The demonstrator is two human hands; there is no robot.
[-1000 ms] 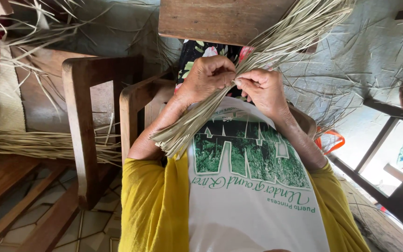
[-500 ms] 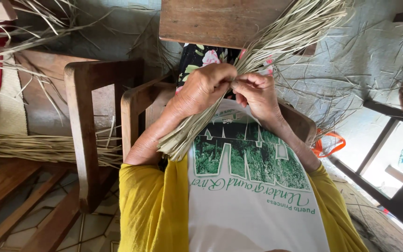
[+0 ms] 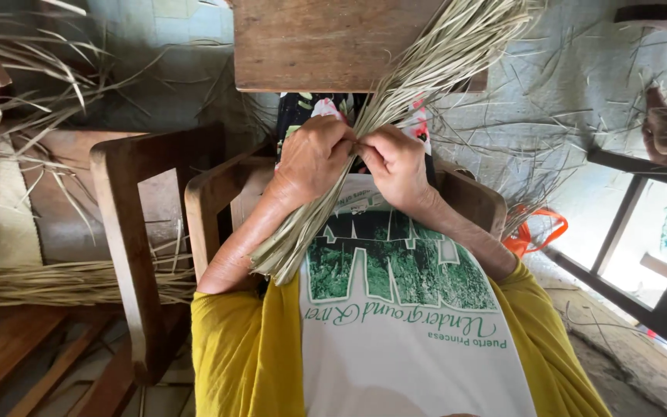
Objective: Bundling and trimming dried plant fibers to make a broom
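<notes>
hands closer now: left hand (image 3: 312, 158), right hand (image 3: 395, 164) touching on straw bundle (image 3: 326, 208).

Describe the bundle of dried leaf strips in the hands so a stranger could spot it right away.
Start at the wooden armchair in the middle of the view. Above its seat, the left hand and right hand meet around a bundle of pale dried strips. Unlike the loose strips lying on the bench at the left, it slants across the lap, fanning out toward the top.
</notes>
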